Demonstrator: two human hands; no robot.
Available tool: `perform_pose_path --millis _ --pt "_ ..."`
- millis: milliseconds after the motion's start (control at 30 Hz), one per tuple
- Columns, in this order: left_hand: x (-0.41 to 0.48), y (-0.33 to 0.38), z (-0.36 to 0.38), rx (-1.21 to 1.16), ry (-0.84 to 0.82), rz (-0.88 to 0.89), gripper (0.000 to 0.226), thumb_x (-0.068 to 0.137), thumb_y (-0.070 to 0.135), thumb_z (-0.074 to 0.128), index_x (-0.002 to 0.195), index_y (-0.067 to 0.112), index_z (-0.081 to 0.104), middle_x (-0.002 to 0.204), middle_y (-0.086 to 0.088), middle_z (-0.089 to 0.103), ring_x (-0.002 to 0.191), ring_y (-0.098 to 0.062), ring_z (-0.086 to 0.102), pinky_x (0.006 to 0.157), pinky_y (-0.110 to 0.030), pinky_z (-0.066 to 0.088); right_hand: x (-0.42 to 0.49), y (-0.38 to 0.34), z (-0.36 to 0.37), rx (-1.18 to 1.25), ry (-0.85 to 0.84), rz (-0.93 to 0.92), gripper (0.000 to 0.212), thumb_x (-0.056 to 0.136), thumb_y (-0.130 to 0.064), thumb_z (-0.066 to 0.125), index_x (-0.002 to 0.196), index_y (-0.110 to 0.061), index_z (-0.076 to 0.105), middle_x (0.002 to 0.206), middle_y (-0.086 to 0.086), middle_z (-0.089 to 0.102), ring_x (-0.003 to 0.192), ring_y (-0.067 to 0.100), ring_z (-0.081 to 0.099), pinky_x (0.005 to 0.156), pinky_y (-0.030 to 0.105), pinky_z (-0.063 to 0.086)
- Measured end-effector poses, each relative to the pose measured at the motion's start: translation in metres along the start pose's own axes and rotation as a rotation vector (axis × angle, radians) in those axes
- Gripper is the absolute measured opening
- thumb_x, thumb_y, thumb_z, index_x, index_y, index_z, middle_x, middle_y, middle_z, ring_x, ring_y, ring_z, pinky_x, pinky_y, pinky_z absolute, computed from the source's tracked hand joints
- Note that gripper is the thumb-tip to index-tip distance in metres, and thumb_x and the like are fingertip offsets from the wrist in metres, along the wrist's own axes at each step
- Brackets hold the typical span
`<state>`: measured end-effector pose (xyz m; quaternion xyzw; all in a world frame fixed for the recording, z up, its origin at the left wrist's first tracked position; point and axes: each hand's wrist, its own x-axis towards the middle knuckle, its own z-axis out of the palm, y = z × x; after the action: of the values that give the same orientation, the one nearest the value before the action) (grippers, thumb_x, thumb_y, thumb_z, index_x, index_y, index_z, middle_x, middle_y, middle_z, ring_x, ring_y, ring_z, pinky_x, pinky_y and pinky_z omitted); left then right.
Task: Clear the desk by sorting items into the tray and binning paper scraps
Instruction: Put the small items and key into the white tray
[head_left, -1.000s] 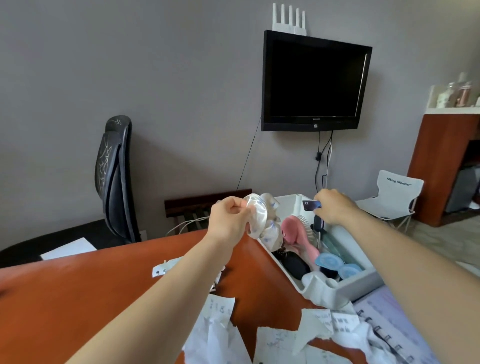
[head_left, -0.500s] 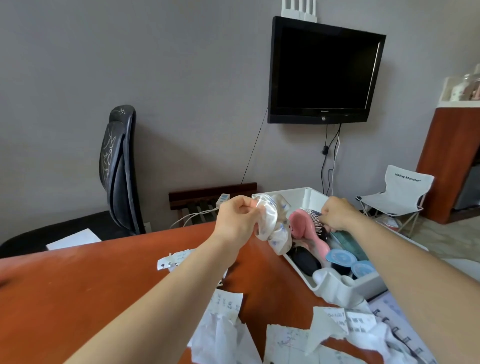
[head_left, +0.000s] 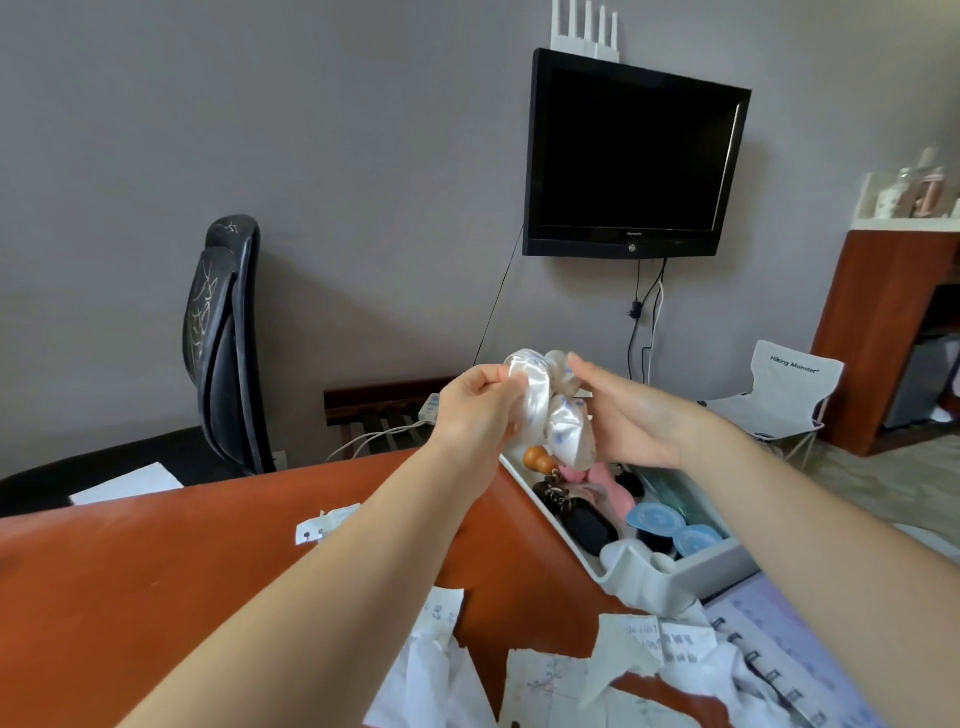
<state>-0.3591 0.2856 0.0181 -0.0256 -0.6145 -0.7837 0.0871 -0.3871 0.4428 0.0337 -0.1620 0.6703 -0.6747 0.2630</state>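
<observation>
Head view: our left hand pinches a satin scrunchie above the tray; right hand touches it w/ straight fingers. Tray holds several items already; paper scraps litter the desk, so binning's not done yet.

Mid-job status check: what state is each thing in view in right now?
Scrunchie: held up in the air, pinched by the left hand; the right hand lays straight fingers against it.
Tray: on the desk, partly filled.
Paper scraps: loose on the desk, not yet binned.
TV: screen dark.
</observation>
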Motion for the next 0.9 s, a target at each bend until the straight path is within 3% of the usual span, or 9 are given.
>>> perform_pose_path --millis 200,300,400,500,600,700,767,833,900 --pt "0.021 -0.017 0.007 0.033 0.144 -0.035 0.011 0.078 0.001 0.054 0.076 0.012 0.054 0.065 -0.011 0.057 0.074 -0.026 0.055 0.084 -0.041 0.051 0.016 -0.002 -0.015 0.025 0.4 -0.257 0.028 0.094 -0.01 0.054 0.121 -0.011 0.056 0.099 0.009 0.066 0.08 0.018 0.066 0.066 0.026 0.056" --pt "0.027 -0.03 0.007 0.227 0.161 -0.021 0.018 0.08 0.003 0.05 0.088 0.019 0.043 0.084 -0.014 0.06 0.073 -0.023 0.054 0.074 -0.036 0.049 0.027 0.004 -0.022 -0.109 0.569 -0.218 0.025 0.092 -0.002 0.054 0.113 -0.015 0.056 0.087 0.01 0.062 0.071 0.018 0.061 0.06 0.027 0.052" --pt "0.029 -0.041 0.003 0.443 0.08 0.051 0.02 0.087 0.01 0.045 0.104 0.018 0.037 0.089 -0.01 0.058 0.072 -0.019 0.053 0.066 -0.029 0.045 0.044 0.018 -0.031 -0.224 0.679 -0.161 0.019 0.086 0.003 0.058 0.094 -0.014 0.056 0.086 0.012 0.06 0.074 0.024 0.058 0.067 0.034 0.048" --pt "0.035 -0.051 0.002 0.653 -0.023 0.116 0.029 0.092 0.017 0.045 0.12 0.015 0.042 0.112 -0.014 0.057 0.099 -0.031 0.058 0.073 -0.029 0.043 0.06 0.029 -0.041 -0.299 0.79 -0.14 0.024 0.077 0.006 0.061 0.074 -0.017 0.058 0.081 0.013 0.06 0.08 0.028 0.058 0.079 0.044 0.051" --pt "0.036 -0.061 0.006 0.789 -0.137 0.126 0.038 0.092 0.021 0.046 0.129 0.015 0.041 0.124 -0.013 0.051 0.105 -0.026 0.054 0.08 -0.027 0.041 0.07 0.035 -0.047 -0.4 0.834 -0.11 0.025 0.073 0.005 0.06 0.07 -0.019 0.065 0.077 0.007 0.064 0.082 0.026 0.06 0.084 0.042 0.053" --pt "0.035 -0.072 0.004 1.066 -0.239 0.149 0.042 0.093 0.024 0.042 0.134 0.02 0.036 0.132 -0.008 0.043 0.113 -0.03 0.05 0.097 -0.04 0.042 0.074 0.036 -0.043 -0.663 0.864 -0.105 0.031 0.079 0.0 0.057 0.1 -0.019 0.068 0.09 0.006 0.063 0.085 0.023 0.058 0.08 0.028 0.048" --pt "0.033 -0.074 0.004 1.277 -0.277 0.177 0.049 0.094 0.028 0.044 0.14 0.023 0.03 0.136 -0.006 0.04 0.124 -0.03 0.042 0.104 -0.041 0.034 0.073 0.036 -0.04 -0.84 0.85 -0.152 0.042 0.083 -0.002 0.051 0.117 -0.021 0.065 0.107 0.008 0.066 0.099 0.025 0.059 0.09 0.029 0.047" --pt "0.033 -0.075 0.003 1.403 -0.253 0.195 0.05 0.095 0.036 0.041 0.142 0.023 0.029 0.138 -0.006 0.04 0.129 -0.028 0.036 0.106 -0.041 0.027 0.073 0.036 -0.037 -0.993 0.775 -0.167 0.037 0.086 -0.005 0.046 0.111 -0.02 0.069 0.114 0.006 0.068 0.108 0.029 0.06 0.093 0.037 0.049" --pt "0.034 -0.075 0.0 1.487 -0.234 0.202 0.05 0.095 0.041 0.037 0.141 0.023 0.031 0.14 -0.006 0.039 0.132 -0.027 0.031 0.109 -0.041 0.022 0.073 0.04 -0.035 -1.131 0.676 -0.094 0.03 0.087 -0.008 0.041 0.095 -0.013 0.07 0.1 0.011 0.07 0.1 0.034 0.062 0.084 0.042 0.05"
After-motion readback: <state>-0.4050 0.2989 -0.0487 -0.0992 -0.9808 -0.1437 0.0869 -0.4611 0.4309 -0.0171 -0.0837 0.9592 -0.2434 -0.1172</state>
